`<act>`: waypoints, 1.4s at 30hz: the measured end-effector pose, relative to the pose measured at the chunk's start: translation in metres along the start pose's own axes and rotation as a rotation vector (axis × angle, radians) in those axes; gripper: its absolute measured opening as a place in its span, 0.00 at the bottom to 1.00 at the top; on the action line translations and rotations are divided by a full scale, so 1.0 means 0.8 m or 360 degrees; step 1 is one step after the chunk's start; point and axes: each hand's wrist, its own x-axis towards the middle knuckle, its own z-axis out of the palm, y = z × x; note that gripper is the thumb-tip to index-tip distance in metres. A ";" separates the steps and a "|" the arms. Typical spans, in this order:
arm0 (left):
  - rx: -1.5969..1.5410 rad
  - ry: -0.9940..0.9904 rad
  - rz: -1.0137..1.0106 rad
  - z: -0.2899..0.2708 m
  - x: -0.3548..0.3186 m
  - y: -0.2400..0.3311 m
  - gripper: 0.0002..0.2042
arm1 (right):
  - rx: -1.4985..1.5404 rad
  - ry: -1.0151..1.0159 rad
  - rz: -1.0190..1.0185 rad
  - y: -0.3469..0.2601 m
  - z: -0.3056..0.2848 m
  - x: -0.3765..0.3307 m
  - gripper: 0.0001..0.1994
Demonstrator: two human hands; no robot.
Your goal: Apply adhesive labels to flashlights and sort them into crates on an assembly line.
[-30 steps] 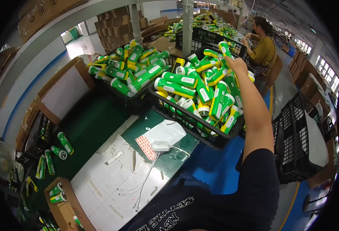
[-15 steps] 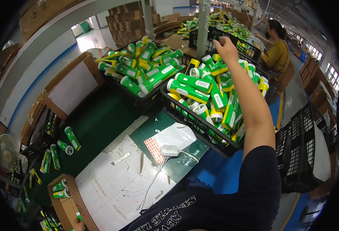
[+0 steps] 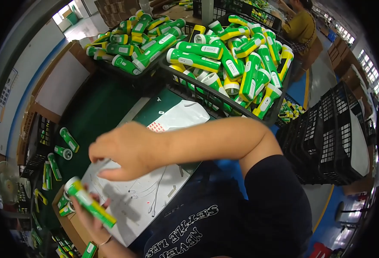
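Note:
My left hand (image 3: 95,228), at the lower left, is closed round a green and yellow flashlight (image 3: 90,202) tilted with its white lamp end up and away. Just above and to the right hovers my right hand (image 3: 127,148), slightly blurred, its thumb apart from curved fingers. Only a pale grey patch shows in that gap, and I make out nothing held. Below the left hand is an open brown carton (image 3: 64,222) with flashlights at its far end. Another green flashlight (image 3: 89,250) shows beside my left wrist. Beneath both hands lies a white worktop (image 3: 131,215).
Two black crates heaped with flashlights stand at the back, one right (image 3: 189,88) and one left (image 3: 148,77). White cables (image 3: 155,195) and a white pouch (image 3: 185,112) lie on the worktop. Stacked black crates (image 3: 323,133) stand at right. A co-worker (image 3: 301,30) sits beyond.
My right hand has come from above the right crate down and left, over the worktop. My left hand has risen from the carton's near side, now holding a flashlight. The view has tilted downward.

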 end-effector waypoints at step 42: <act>0.0199 0.0012 0.0190 0.038 0.021 -0.094 0.19 | 0.0097 -0.0402 -0.0129 -0.030 0.155 -0.116 0.17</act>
